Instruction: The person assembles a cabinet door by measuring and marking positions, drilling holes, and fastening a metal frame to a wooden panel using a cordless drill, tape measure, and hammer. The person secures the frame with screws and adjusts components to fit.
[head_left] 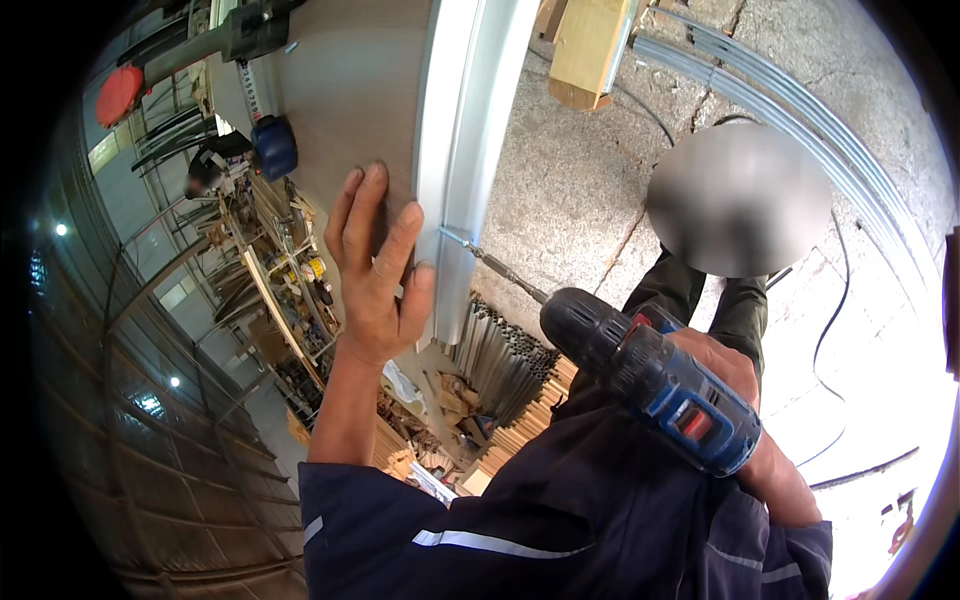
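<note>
My right hand (pixel 722 362) is wrapped round the grip of a blue and black cordless drill (pixel 640 370). The drill's long bit reaches up and left to a small bluish screw (pixel 455 237), which stands against the side of a silvery metal profile (pixel 492 100). The bit's tip seems to meet the screw's head. My left hand (pixel 375 265) lies open with fingers spread on the grey-brown panel (pixel 350 75) beside the profile. Farther along the panel are a blue tape measure (pixel 273 148) and a dark power tool with a red end (pixel 190 58).
A wooden beam (pixel 587 45) stands at the top. Bundled metal rods (pixel 790 95) and a black cable (pixel 838 320) lie on the concrete floor (pixel 570 170). Stacked metal tubes (pixel 500 350) and timber strips (pixel 520 425) are below the panel. A grey blurred disc covers part of the floor.
</note>
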